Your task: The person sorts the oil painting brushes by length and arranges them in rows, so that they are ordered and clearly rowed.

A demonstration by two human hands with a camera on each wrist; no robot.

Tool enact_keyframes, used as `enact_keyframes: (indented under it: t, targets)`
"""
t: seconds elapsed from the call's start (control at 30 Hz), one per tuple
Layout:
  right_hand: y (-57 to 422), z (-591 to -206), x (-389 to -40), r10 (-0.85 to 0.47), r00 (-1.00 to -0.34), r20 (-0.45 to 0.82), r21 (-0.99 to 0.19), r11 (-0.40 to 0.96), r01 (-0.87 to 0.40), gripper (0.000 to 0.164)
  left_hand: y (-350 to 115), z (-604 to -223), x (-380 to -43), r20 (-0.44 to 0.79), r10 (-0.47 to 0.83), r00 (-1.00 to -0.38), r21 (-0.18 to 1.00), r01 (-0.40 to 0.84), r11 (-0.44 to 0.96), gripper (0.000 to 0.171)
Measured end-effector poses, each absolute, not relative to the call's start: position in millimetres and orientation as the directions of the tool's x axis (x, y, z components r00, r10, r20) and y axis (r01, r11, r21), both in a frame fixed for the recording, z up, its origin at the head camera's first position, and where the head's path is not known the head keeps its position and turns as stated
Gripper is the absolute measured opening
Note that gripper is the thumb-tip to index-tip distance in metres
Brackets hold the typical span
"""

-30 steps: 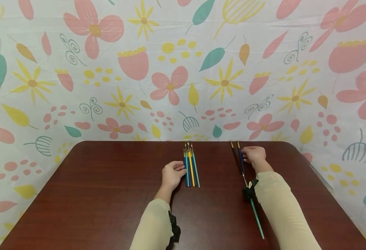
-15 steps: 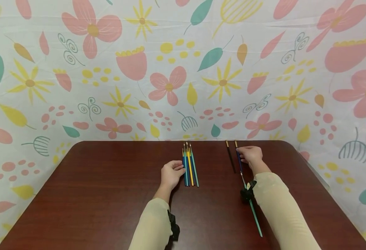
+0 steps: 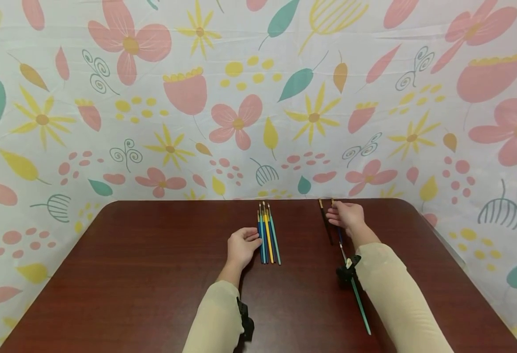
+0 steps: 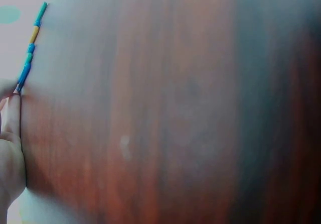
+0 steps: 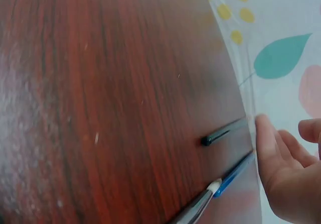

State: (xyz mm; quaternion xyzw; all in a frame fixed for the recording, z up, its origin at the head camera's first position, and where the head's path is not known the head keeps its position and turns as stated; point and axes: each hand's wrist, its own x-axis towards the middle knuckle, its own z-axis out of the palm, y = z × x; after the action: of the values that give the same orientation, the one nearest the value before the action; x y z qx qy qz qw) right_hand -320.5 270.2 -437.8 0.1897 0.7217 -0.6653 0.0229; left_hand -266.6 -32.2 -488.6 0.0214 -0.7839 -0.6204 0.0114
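Observation:
My left hand (image 3: pixel 240 247) rests on the table with its fingertips at the left side of a row of several paintbrushes, with blue, teal and yellow handles (image 3: pixel 268 240). The brushes lie side by side, bristles toward the wall; their handle ends (image 4: pixel 31 48) line up in the left wrist view. My right hand (image 3: pixel 347 216) is over a blue paintbrush (image 3: pixel 340 237), fingers loosely extended and thumb apart in the right wrist view. Just left of it lies a black paintbrush (image 3: pixel 326 223). A teal paintbrush (image 3: pixel 361 306) lies below, its white tip (image 5: pixel 214 186) close to the blue handle's end.
The dark brown wooden table (image 3: pixel 152 274) ends at its far edge against a wall cloth (image 3: pixel 240 73) printed with flowers and leaves. A black wrist camera mount (image 3: pixel 346 275) on my right sleeve overlaps the teal brush in the head view.
My right hand has shifted away and slightly left along the blue brush, now covering more of it. Earlier, the black brush slid a little left. My left hand has stayed by the row.

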Motion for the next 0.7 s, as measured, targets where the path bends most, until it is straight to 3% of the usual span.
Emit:
enact_keyframes:
  t: [0.23,0.7]
  targets:
    - [267.2,-436.4,-321.6,0.12,-0.938,-0.324,-0.938,0.09,0.336,0.056,-32.4,-486.9,-264.5,-0.006,-0.046,-0.999,0.974,-0.016,0.225,0.029]
    - [268.9,-429.1,-313.6,0.163,-0.943,-0.29,-0.928,0.194,0.318,0.057,-33.3,-488.1,-263.3,0.01,-0.038,-0.999,0.974,0.001,0.226,0.029]
